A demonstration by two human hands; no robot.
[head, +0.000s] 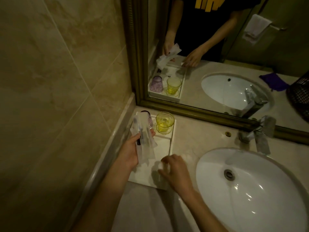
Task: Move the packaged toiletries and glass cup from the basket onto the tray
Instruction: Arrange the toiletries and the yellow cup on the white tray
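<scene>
Right hand (177, 171) is nearest, at about 5 o'clock of the tray (167, 146), fingers curled down over a small blurry white packet (160, 165); can't tell if it's really gripped. Left hand (132, 151) at 9 o'clock is closed around a bunch of clear packaged toiletries (142, 136), held above the tray. Farther back, at 12 o'clock, the yellow glass cup (164, 122) stands upright on the tray, a purple cup (148, 118) just beside it at its 9 o'clock.

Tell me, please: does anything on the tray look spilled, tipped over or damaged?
Nothing stands out. The yellow glass stands upright in the tray's far compartment beside the purple cup. The left hand holds the packaged toiletries above the tray.
</scene>
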